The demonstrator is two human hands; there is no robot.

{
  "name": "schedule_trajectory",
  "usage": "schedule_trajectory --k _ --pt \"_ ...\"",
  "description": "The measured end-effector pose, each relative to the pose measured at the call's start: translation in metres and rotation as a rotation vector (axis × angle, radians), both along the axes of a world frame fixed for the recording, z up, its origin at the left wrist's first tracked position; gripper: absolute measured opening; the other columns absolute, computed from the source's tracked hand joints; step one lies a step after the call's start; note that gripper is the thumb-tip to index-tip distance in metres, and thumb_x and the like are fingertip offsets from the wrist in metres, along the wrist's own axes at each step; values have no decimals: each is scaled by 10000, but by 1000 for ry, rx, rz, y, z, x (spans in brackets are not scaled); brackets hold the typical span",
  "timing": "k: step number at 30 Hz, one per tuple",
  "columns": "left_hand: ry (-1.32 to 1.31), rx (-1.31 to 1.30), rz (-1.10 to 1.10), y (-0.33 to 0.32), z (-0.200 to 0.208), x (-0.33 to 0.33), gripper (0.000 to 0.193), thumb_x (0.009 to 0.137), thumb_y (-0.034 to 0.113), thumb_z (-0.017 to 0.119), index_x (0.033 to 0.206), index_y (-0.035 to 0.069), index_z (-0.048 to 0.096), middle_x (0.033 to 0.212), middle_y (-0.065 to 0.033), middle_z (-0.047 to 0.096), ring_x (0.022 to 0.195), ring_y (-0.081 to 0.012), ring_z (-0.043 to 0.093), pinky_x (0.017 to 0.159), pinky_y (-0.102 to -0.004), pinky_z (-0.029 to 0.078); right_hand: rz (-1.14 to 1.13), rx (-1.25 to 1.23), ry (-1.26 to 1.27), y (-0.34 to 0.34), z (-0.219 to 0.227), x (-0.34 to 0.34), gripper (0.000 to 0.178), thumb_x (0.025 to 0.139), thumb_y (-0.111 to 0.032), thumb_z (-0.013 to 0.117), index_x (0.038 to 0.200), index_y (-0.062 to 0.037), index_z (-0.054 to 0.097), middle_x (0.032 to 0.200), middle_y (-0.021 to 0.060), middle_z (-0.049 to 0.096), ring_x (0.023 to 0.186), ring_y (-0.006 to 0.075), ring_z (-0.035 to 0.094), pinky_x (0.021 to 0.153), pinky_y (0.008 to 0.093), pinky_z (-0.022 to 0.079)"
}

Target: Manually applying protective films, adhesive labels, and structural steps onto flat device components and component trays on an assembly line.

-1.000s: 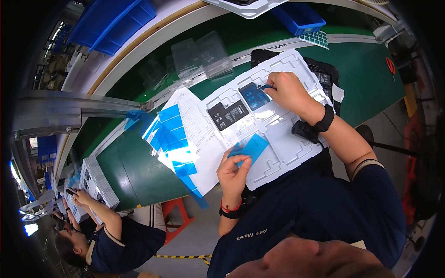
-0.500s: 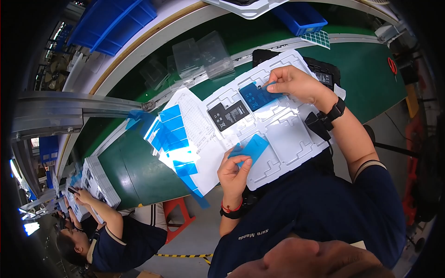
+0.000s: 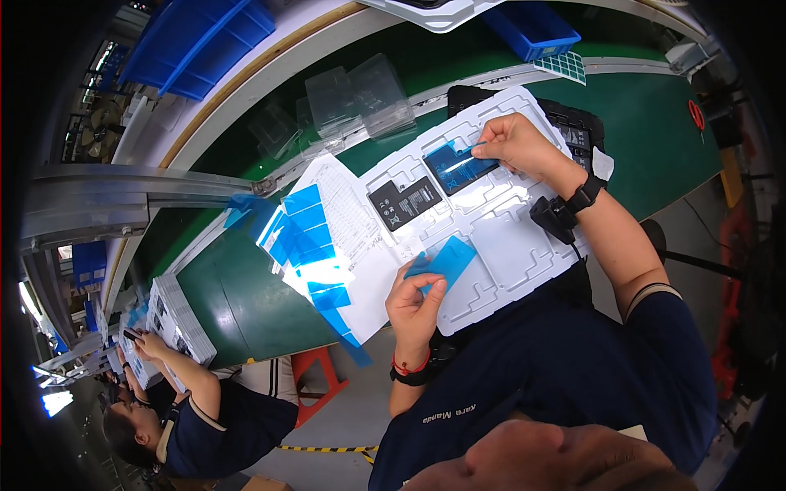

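A white moulded plastic tray [image 3: 517, 252] lies at a slant in front of me. One flat black battery pack [image 3: 403, 203] sits bare in its left pocket. Beside it is a second battery, covered by a see-through blue film [image 3: 460, 170] with a bright glare streak across it. My right hand [image 3: 517, 146] is closed in a pinch at that film's upper right edge. Lower down, my left hand [image 3: 416, 307] pinches a separate blue film strip [image 3: 452, 260] between thumb and fingers, above the tray's near pockets.
Printed paper sheets [image 3: 364, 278] with blue film strips [image 3: 307, 225] lie left of the tray. Clear plastic boxes [image 3: 378, 96] and a blue bin [image 3: 532, 31] stand behind. A black tray [image 3: 591, 123] sits under the white one. Red scissors [image 3: 696, 115] lie far right. A co-worker [image 3: 184, 409] sits at left.
My right hand has shifted slightly, and the film under it now lies flatter over the battery with a glare streak. My left hand stays almost still with its strip.
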State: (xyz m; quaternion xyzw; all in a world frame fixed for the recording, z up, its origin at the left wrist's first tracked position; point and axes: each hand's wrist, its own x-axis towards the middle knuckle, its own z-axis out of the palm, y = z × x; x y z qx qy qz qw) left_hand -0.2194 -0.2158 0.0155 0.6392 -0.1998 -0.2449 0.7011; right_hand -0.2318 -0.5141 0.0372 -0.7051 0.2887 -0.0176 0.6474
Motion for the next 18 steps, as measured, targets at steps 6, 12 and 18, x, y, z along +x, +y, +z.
schedule_trajectory --k 6,12,18 --pt "7 -5 1 0 0 0 112 801 -11 689 910 -23 667 1147 -164 563 1039 -191 529 855 -270 409 36 -124 -36 -3 -9 3 113 768 -45 718 698 -28 632 629 17 616 534 36 507 497 178 374" --pt "28 1 7 1 0 -1 110 797 -14 692 905 -24 667 1144 -161 564 1052 -197 525 866 -277 407 41 -157 -2 -2 -7 5 104 755 -41 728 699 -25 642 653 28 636 554 47 526 524 181 396" --pt "22 -9 8 0 -3 -1 108 791 -4 702 894 -16 672 1144 -167 561 1073 -214 522 881 -293 403 32 -159 15 -2 -7 4 98 751 -40 731 703 -24 647 652 30 637 554 50 529 526 182 402"
